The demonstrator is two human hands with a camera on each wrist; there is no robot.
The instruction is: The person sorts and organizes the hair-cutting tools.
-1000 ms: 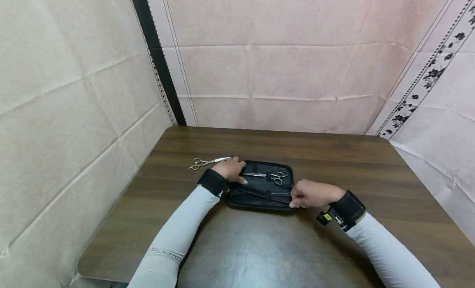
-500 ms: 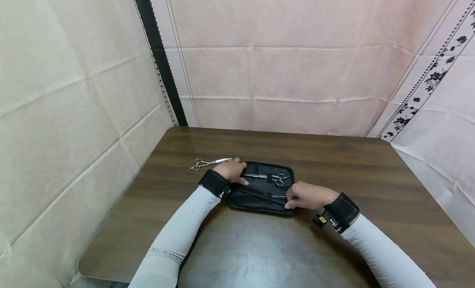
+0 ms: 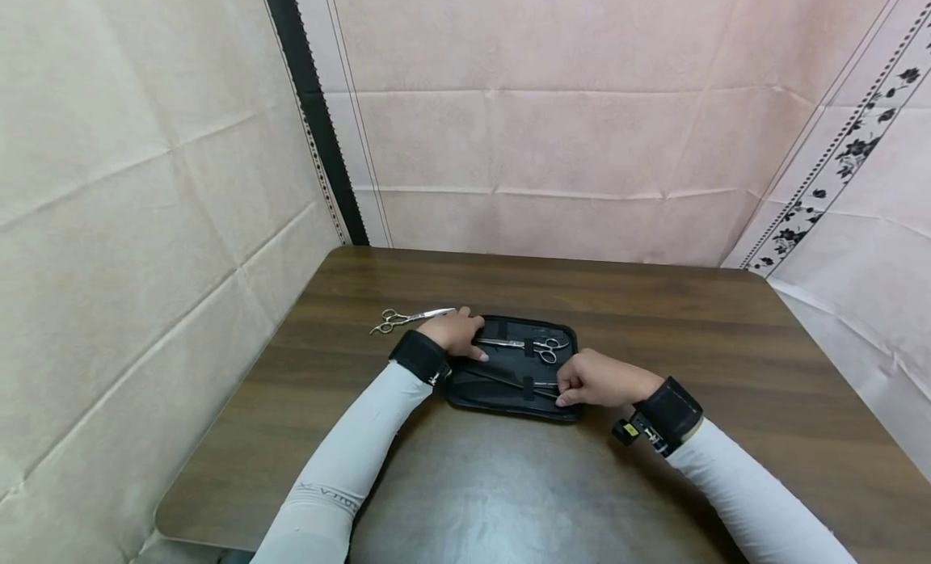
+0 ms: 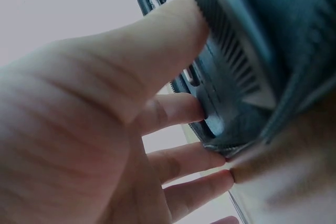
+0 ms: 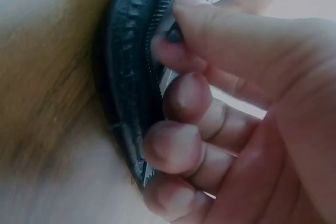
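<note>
An unfolded black zip case [image 3: 502,403] lies on the table. My left hand [image 3: 451,333] rests on its left edge, with the thumb over the inside and the other fingers fairly straight along the rim. A black comb [image 3: 490,376] lies slantwise in the near half, under an elastic strap; its teeth show close up in the left wrist view. At the case's right end my right hand [image 3: 600,380] pinches the comb's dark end [image 5: 174,35] between thumb and forefinger, the other fingers curled. A silver tool [image 3: 544,384] beside the comb is partly hidden by that hand.
Silver scissors [image 3: 547,350] are strapped in the far half of the case. Another pair of scissors [image 3: 398,319] lies on the table past my left hand, its tip near the fingers. Cloth-covered walls [image 3: 582,144] stand behind the wooden table [image 3: 655,305] and at its sides.
My right hand has shifted a little to the left, over the case's right end, with the comb's end between its fingers. The left hand has kept its place.
</note>
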